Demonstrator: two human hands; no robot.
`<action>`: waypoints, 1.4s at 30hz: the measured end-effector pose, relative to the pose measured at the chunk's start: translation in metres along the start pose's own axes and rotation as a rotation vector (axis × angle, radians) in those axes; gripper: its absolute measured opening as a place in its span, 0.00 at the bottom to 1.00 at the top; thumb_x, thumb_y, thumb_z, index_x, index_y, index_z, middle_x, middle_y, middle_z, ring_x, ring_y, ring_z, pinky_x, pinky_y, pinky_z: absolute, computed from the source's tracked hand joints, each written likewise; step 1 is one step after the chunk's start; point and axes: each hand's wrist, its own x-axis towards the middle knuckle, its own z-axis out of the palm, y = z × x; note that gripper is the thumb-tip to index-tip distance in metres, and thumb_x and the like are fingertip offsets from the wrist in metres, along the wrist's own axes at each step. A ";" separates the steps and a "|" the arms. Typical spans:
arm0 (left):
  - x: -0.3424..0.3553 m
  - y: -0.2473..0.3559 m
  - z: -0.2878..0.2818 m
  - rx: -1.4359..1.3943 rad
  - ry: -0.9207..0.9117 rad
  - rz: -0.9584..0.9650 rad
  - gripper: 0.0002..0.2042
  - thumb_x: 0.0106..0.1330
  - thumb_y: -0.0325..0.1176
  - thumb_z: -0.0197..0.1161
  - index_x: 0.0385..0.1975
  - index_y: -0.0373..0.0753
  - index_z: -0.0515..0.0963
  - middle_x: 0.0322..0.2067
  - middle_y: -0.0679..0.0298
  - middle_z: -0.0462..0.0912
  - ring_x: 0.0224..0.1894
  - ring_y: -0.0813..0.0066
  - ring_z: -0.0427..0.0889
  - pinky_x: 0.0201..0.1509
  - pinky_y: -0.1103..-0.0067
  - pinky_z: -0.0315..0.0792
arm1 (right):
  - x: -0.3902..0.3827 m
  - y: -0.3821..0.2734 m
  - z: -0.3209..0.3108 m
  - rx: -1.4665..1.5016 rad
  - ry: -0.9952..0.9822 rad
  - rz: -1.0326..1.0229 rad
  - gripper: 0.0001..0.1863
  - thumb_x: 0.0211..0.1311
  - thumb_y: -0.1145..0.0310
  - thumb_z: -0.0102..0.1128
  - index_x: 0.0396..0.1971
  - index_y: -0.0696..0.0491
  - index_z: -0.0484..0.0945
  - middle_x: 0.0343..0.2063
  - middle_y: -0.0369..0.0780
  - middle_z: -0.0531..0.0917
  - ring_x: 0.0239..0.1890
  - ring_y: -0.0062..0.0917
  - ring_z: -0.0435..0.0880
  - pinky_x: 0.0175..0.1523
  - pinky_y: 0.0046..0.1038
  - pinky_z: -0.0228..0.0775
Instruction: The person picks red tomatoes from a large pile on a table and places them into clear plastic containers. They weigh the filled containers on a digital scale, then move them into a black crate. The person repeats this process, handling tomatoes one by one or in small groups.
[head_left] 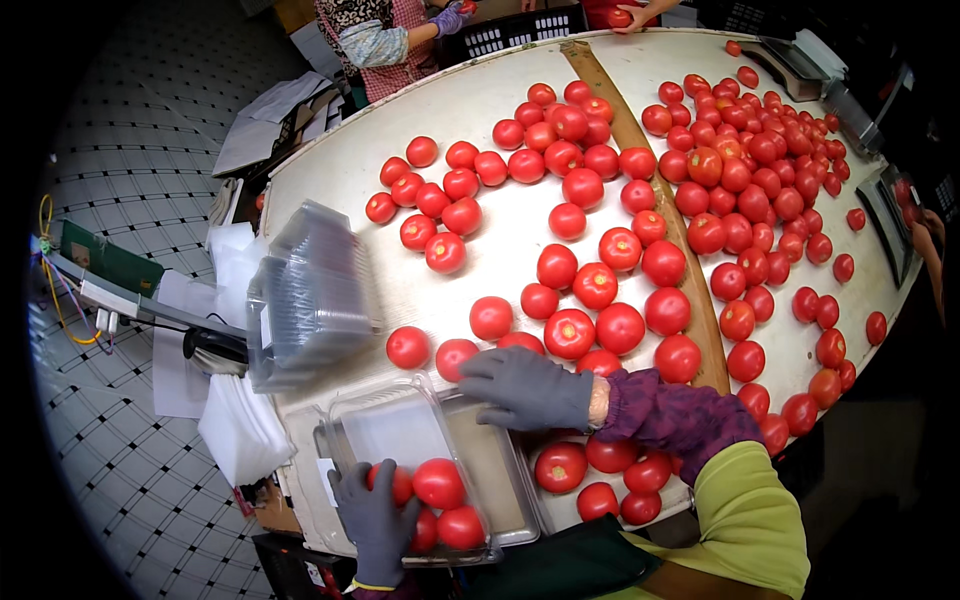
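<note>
Packing of ripe tomatoes at a pale tabletop (420, 285). Four tomatoes (439, 484) lie in the near end of a clear plastic box (385, 415), the far end of which is vacant; many loose tomatoes (597, 286) are spread over the surface beyond. The gloved left hand (376, 518) reaches over the box's near left side, its fingers partly curled and parted against the leftmost fruit; whether they grip it or merely steady it cannot be told. The gloved right hand (528, 388) lies palm down beside the nearest loose fruit, fingers extended and slightly parted, with nothing visibly held, though the underside is hidden. The fruit looks firm, rounded and moderately heavy for its size; its glossy skin is probably slippery and apt to bruise or split under a hard pinch. A broad hold around the widest part, with several fingers and light, even pressure, should suit it best. The box appears light and thin-walled, likely to flex once loaded; it is better supported from beneath or by two opposite sides than lifted by its rim.
</note>
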 end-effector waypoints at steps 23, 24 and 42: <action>0.078 0.098 -0.018 -1.837 -0.354 -0.298 0.25 0.63 0.42 0.57 0.57 0.35 0.66 0.53 0.51 0.72 0.55 0.55 0.72 0.58 0.65 0.69 | 0.090 0.217 -0.079 0.564 0.043 1.022 0.25 0.49 0.57 0.63 0.47 0.51 0.71 0.38 0.40 0.77 0.37 0.25 0.79 0.35 0.25 0.72; 0.095 0.105 -0.017 -2.006 -0.408 -0.437 0.27 0.61 0.42 0.60 0.59 0.41 0.65 0.56 0.51 0.69 0.59 0.53 0.69 0.59 0.60 0.67 | 0.078 0.198 -0.087 0.790 0.008 0.742 0.27 0.50 0.53 0.63 0.48 0.52 0.73 0.36 0.38 0.76 0.37 0.20 0.76 0.31 0.26 0.73; 0.038 0.073 -0.024 -2.135 -0.052 -0.629 0.29 0.66 0.57 0.46 0.57 0.40 0.66 0.47 0.51 0.76 0.48 0.52 0.76 0.47 0.64 0.74 | 0.099 0.251 -0.047 1.573 0.532 0.790 0.39 0.59 0.39 0.55 0.60 0.52 0.62 0.52 0.45 0.74 0.49 0.38 0.78 0.46 0.41 0.76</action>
